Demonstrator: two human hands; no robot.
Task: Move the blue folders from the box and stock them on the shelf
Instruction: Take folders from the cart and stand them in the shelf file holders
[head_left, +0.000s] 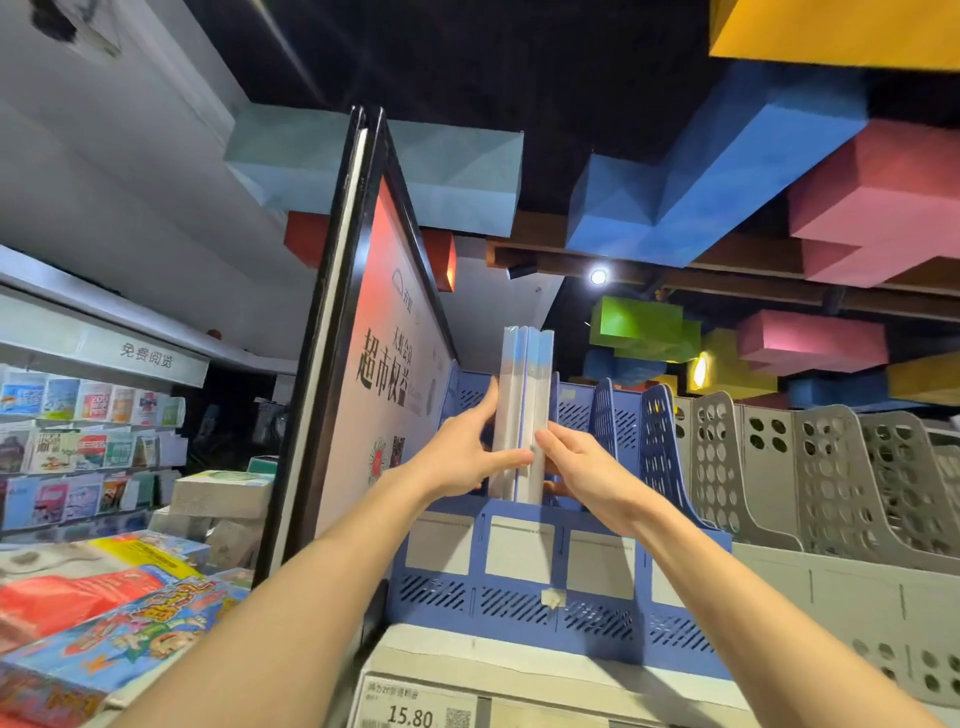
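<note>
Two hands set blue folders (522, 410) upright in a shelf rack.

Above a price label (410, 714) reading 15.80, a blue file rack (519, 587) stands on the shelf (441, 660). The left hand (467, 457) and right hand (582, 462) clasp the wrapped bundle from either side, its foot down in an inner slot. Grey file racks (831, 478) stand alongside to the right.

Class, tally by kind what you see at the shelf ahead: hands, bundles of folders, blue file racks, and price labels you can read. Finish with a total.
Hands: 2, the left hand and the right hand
Bundle of folders: 1
Blue file rack: 1
Price label: 1
Total: 5
</note>
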